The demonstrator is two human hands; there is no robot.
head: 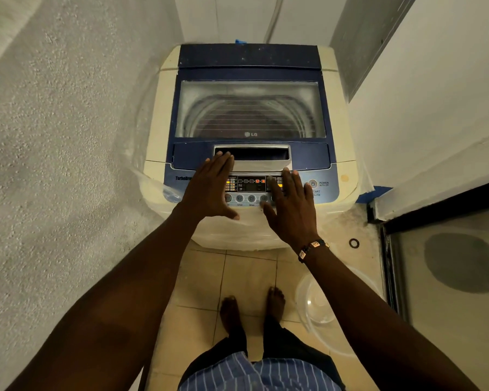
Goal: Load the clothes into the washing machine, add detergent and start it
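Washing machine (249,136), a cream-bodied top-loader with a dark blue lid frame, stands in a narrow alcove between a rough grey plastered wall (54,136) and a smooth white wall (424,108). Its lid (250,108), a clear window panel bearing an LG mark, lies shut; the ribbed drum shows dimly through it, and what the drum contains cannot be made out. A silver recessed handle (251,153) sits at the lid's front edge.

Below the handle runs the blue control panel (322,187). Its central dark display (251,184) is lit, with orange and red indicators glowing. A row of round grey buttons (244,198) lies under the display, and a power button (312,183) sits at the right end.

Left hand (209,187) is spread flat, fingers straight and close together, fingertips at the left end of the handle recess, thumb splayed outward. Right hand (291,204) is likewise flat with straight fingers, over the right part of the panel; whether it touches a button cannot be told. Neither hand holds anything. A beaded bracelet (312,248) circles the right wrist.

A clear round plastic basin (316,303) rests on the beige tiled floor (237,277) beside two bare feet (251,309). A small dark ring (354,243) lies on the floor by the machine's right corner.
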